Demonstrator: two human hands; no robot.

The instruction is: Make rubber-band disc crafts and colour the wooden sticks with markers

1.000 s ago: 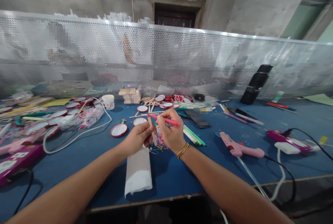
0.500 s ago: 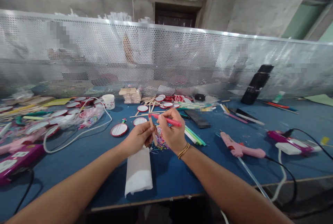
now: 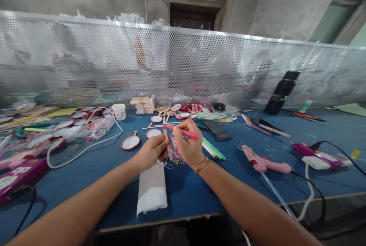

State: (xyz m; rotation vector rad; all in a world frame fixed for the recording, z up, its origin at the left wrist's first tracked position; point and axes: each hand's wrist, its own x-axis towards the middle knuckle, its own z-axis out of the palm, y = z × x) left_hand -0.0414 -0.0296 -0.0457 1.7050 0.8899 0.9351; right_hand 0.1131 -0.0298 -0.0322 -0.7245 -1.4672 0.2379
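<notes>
Pinched in my left hand (image 3: 156, 147) is a wooden craft stick (image 3: 169, 147), held upright, with red colouring at its top end. My right hand (image 3: 189, 143) is closed around a red marker (image 3: 187, 133), whose tip touches or nearly touches the red end of the stick. Beneath and between the hands lies a pile of colourful rubber bands (image 3: 178, 156), partly hidden by them. A folded white tissue (image 3: 152, 192) rests on the table just below my left hand. Left of that hand sits a red-rimmed round lid (image 3: 130, 142).
A pink glue gun (image 3: 265, 162) lies to the right, its cord trailing off the blue table (image 3: 114, 200). Behind the hands are a phone (image 3: 216, 129), a paper cup (image 3: 118, 112) and stacked wooden sticks (image 3: 142, 105). A black bottle (image 3: 281, 93) stands by the perforated metal screen (image 3: 200, 63).
Almost nothing differs. Both hands keep their hold, and the marker stays at the stick's red end with only a very slight shift.
</notes>
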